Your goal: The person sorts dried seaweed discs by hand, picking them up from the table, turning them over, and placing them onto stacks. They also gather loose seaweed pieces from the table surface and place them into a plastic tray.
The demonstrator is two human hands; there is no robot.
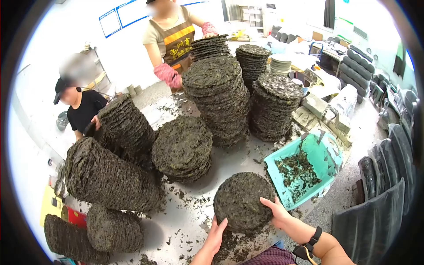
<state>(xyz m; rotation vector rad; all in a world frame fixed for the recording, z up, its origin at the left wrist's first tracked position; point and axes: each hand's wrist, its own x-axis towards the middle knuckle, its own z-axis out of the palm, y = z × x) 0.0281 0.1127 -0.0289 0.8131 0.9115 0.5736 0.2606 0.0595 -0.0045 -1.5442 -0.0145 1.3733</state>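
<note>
A round stack of dark dried seaweed cakes (244, 202) sits at the table's near edge, between my two hands. My left hand (215, 234) grips its lower left side, with the thumb on the rim and the fingers hidden behind. On the right side, my right hand (277, 212) holds the same stack with its thumb over the top edge. Loose dark flakes lie around it. Just right of the stack is a turquoise plastic basket (289, 202) with seaweed scraps at the bottom. Farther back stands another short round stack (182, 148).
Tall seaweed stacks (218, 95) crowd the far side, and more stacks (110, 176) stand at the left. Across the table (194, 194) are a person in an apron (176, 42) and a person in black (86, 106). Bagged dark rolls (384, 163) line the right.
</note>
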